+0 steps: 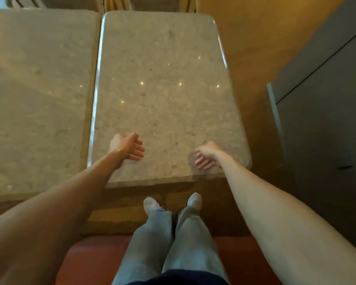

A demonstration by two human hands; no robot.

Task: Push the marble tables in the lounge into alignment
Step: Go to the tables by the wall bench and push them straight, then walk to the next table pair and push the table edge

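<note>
Two beige marble tables stand side by side. The right marble table (162, 79) is straight in front of me, and the left marble table (39, 89) sits beside it across a narrow gap. The left table's near edge reaches a little closer to me than the right table's. My left hand (127, 147) hovers over the right table's near left part, fingers loosely bent and holding nothing. My right hand (206, 157) is over its near right part, fingers loosely curled downward, also holding nothing. Whether either hand touches the marble is unclear.
Chair backs (148, 4) stand at the far ends of the tables. A dark grey wall or cabinet (327, 120) runs along the right. My legs and pale shoes (194, 200) are on the floor before the near edge, above a red seat (95, 260).
</note>
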